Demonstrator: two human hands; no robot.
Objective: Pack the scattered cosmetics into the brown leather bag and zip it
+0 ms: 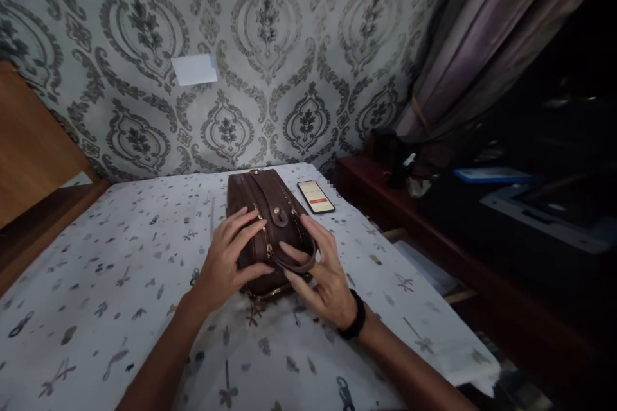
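A brown leather-like bag (263,196) with gold zippers and a strap fastened by a stud lies on the patterned white cloth (130,289). My left hand (231,253) rests on the bag's left side, its fingers spread over the zipper edge. At the near right end, my right hand (322,270) has its fingers around a thin brown loop handle (299,266) of the bag. A black band is on my right wrist. Part of the bag's near end is hidden by the hands.
A phone (315,197) with a lit screen lies right of the bag. Wooden furniture (38,148) stands at the left, a dark red ledge (409,205) at the right. A white card (195,70) is on the patterned wall behind, with a curtain (482,32) at the right.
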